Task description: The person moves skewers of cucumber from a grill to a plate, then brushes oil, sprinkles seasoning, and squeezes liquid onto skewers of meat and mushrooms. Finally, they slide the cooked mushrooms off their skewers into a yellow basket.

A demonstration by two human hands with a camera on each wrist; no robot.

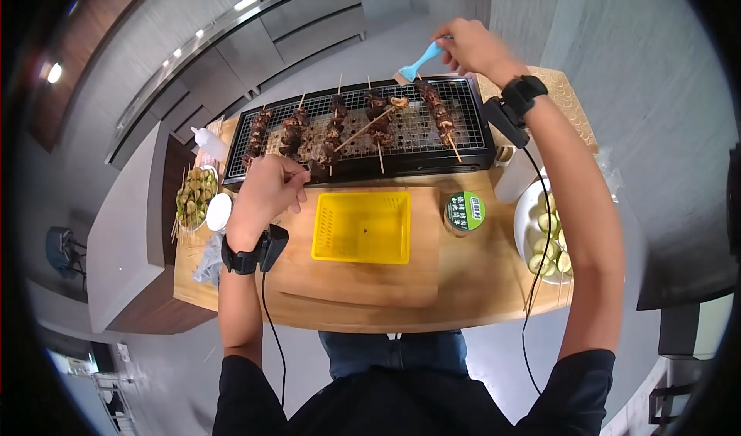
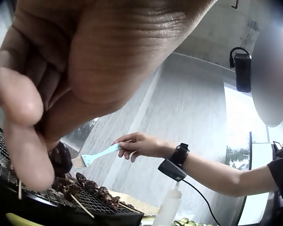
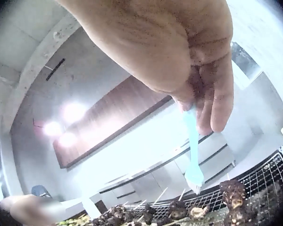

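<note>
My left hand [image 1: 270, 193] is at the grill's near edge, its fingers pinching the near end of a wooden skewer [image 1: 363, 131]. A dark piece of food sits by the fingertips, and a pale brown piece [image 1: 399, 103] is at the skewer's far end. Over the grill's far right edge, my right hand [image 1: 471, 49] grips a light blue basting brush [image 1: 421, 62] by its handle. The bristles point down beside the top of the rightmost meat skewer [image 1: 438, 112]. Several dark meat skewers lie across the wire rack of the black grill [image 1: 455, 163].
A yellow basket [image 1: 363, 260] stands on a wooden board [image 1: 363, 285], with a green-lidded tub [image 1: 465, 212] to its right. Green skewers [image 1: 195, 197] and a squeeze bottle [image 1: 210, 143] are at left. A white plate [image 1: 525, 224] of sliced green vegetables is at right.
</note>
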